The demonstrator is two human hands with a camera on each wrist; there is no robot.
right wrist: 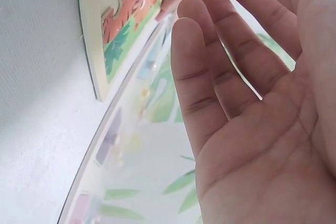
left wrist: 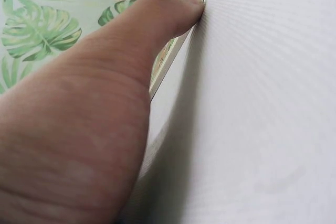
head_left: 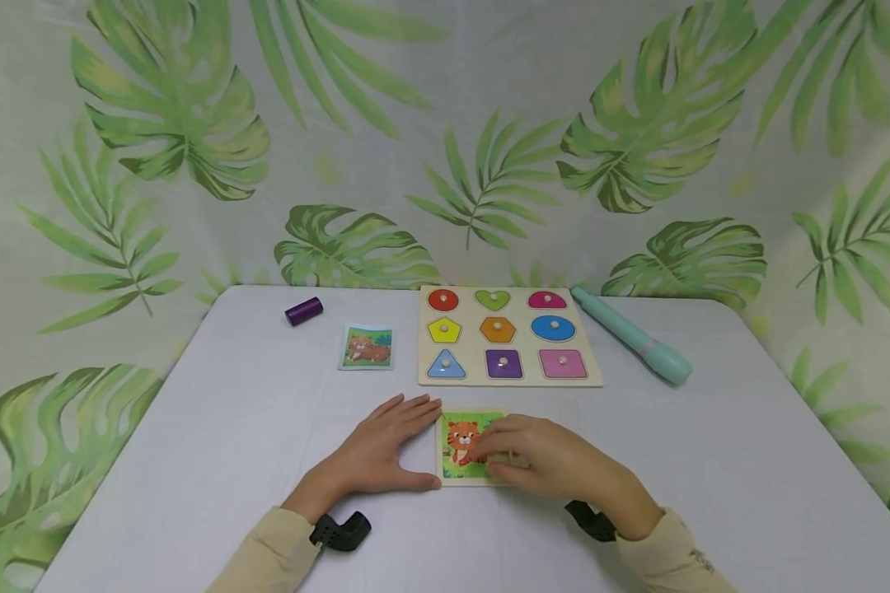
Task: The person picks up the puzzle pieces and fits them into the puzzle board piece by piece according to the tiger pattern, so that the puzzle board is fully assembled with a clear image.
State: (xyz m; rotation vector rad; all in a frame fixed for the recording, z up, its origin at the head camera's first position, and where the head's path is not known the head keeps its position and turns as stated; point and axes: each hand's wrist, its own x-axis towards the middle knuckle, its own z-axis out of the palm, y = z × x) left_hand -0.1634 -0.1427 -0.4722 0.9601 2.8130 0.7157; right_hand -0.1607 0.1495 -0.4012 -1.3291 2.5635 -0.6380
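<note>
A small square wooden tiger puzzle (head_left: pixel 452 473) lies flat on the table, with an orange tiger on a green ground. Bare wood shows along part of its right side in the right wrist view. My left hand (head_left: pixel 381 449) spreads along its left edge, forefinger by the upper corner and thumb by the lower one. Over the puzzle's right half is my right hand (head_left: pixel 545 453), fingers slightly bent and fingertips low over the tiger. Whether they touch it is unclear. Several of its loosely bent fingers (right wrist: pixel 189 61) stand off the board in the right wrist view.
Behind the puzzle lies a wooden shape board (head_left: pixel 467 336) with several colored knobbed pieces. Left of that are a tiger picture card (head_left: pixel 367 347) and a purple cylinder (head_left: pixel 304 311). A mint-green stick (head_left: pixel 630 333) lies at the right. A leaf-patterned cloth (head_left: pixel 489 156) hangs behind the table.
</note>
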